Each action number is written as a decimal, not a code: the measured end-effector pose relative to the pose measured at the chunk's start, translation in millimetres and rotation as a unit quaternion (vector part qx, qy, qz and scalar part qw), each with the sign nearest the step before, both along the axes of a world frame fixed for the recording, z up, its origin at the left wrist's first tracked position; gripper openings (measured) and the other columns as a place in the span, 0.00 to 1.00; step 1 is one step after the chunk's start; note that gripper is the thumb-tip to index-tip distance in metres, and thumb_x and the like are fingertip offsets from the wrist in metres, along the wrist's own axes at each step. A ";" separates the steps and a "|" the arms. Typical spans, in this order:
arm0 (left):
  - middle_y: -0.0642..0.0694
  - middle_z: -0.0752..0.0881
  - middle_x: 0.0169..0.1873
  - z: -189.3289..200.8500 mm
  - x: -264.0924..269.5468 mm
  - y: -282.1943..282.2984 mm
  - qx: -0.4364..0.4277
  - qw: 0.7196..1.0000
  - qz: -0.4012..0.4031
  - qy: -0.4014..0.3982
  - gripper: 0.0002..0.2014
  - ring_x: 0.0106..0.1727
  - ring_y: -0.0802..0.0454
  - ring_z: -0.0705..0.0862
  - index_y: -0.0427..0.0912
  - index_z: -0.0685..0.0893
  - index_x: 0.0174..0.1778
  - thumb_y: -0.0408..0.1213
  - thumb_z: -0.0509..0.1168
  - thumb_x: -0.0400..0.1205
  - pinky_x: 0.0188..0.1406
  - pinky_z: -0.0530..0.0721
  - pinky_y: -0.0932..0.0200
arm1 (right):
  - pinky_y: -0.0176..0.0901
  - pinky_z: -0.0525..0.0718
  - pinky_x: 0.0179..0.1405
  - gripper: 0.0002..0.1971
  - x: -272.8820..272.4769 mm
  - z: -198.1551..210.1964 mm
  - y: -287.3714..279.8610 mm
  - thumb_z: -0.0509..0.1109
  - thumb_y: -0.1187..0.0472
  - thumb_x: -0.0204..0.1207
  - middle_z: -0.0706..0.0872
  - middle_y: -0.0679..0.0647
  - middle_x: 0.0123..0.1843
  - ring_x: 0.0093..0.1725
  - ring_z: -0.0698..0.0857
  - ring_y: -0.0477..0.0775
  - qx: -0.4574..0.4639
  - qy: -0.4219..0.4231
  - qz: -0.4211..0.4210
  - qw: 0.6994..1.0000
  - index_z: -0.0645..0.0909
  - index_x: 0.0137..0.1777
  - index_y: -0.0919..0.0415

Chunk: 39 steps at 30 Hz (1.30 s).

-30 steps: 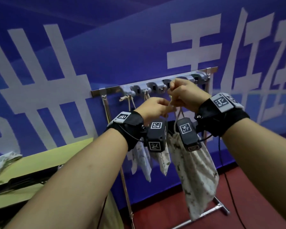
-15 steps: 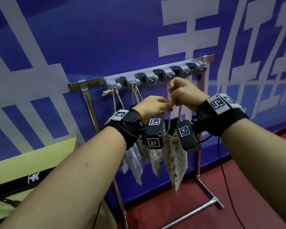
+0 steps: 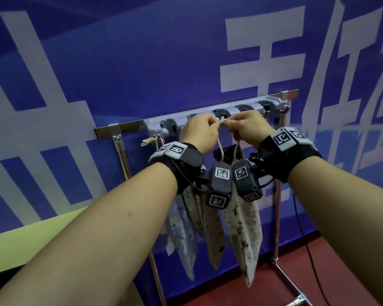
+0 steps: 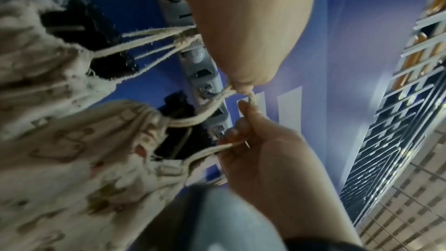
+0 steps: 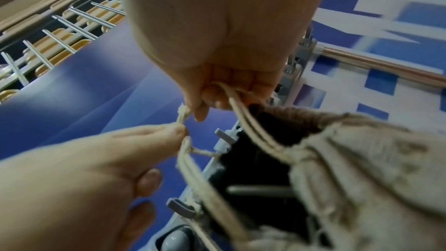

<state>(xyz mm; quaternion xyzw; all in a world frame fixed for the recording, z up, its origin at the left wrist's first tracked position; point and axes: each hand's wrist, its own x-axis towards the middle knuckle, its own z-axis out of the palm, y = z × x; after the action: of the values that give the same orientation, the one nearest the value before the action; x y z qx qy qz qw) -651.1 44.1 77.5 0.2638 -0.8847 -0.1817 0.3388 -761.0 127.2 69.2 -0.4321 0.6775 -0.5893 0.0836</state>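
1. Grip: the left hand [image 3: 199,133] and the right hand [image 3: 245,127] each pinch the cream drawstring [image 3: 222,121] between thumb and forefinger. The frayed, knotted end stands up in the narrow gap between the two pinches.
2. Right hand, second hold: its remaining fingers are curled round another run of the same drawstring (the right wrist view shows it passing under them).
3. Below the grip: the held pouch [image 3: 243,221] hangs from both runs of drawstring. Its mouth is gathered and its body hangs narrow and pointed, off the floor.
4. Directly behind the grip: the grey hook rail [image 3: 254,105]. Both hands overlap it in the head view. Whether the drawstring already sits over a hook cannot be told.
5. Change since half a second ago: both hands were then below the rail, held close together. They are now level with it, and the knotted end shows between them.
6. Left of the grip and lower: a beige patterned pouch [image 3: 211,235] and a pale blue pouch [image 3: 182,237] hang from the rail by their own cords.
7. Right of the grip: the rail's hooks carry nothing.
8. Outward: the chrome stand [image 3: 278,195] bears the rail. A blue banner [image 3: 142,62] with white characters is behind it. A yellow-green table [image 3: 31,239] lies far down to the left.
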 end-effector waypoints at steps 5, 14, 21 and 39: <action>0.53 0.74 0.67 -2.2 -2.7 -23.2 -0.004 0.996 0.090 0.020 0.07 0.72 0.46 0.66 0.57 0.89 0.44 0.50 0.66 0.80 0.73 0.64 0.48 | 0.49 0.79 0.45 0.12 -10.2 4.8 -26.1 0.63 0.73 0.78 0.83 0.58 0.32 0.33 0.78 0.53 0.004 -0.007 -0.015 1.000 0.87 0.40 0.66; 0.52 0.56 0.83 -5.3 -30.9 -42.8 -0.007 0.991 0.133 -0.014 0.08 0.80 0.44 0.55 0.54 0.90 0.45 0.48 0.65 0.81 0.77 0.58 0.46 | 0.32 0.78 0.19 0.08 -25.7 0.3 -52.2 0.64 0.73 0.80 0.81 0.57 0.29 0.18 0.78 0.43 0.003 -0.023 -0.058 0.998 0.82 0.42 0.68; 0.51 0.68 0.77 -11.7 -28.4 -52.5 -0.083 0.990 0.100 -0.051 0.07 0.78 0.44 0.61 0.54 0.89 0.50 0.46 0.67 0.80 0.75 0.61 0.45 | 0.36 0.81 0.20 0.12 -22.7 -24.1 -60.9 0.63 0.71 0.82 0.80 0.60 0.30 0.15 0.80 0.43 0.007 -0.090 -0.020 0.996 0.76 0.35 0.64; 0.49 0.85 0.30 -5.6 246.2 -50.2 0.150 0.965 0.050 0.208 0.10 0.31 0.55 0.83 0.48 0.84 0.33 0.38 0.67 0.81 0.34 0.80 0.62 | 0.28 0.66 0.14 0.17 183.7 13.6 -44.0 0.58 0.71 0.81 0.74 0.48 0.16 0.14 0.72 0.44 -0.011 -0.152 0.084 0.985 0.72 0.30 0.58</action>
<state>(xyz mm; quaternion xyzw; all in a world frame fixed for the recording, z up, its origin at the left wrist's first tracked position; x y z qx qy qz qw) -404.9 -6.1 71.8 0.3117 -0.7427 -0.3467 0.4807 -577.3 83.3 82.8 -0.3940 0.6117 -0.6461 0.2305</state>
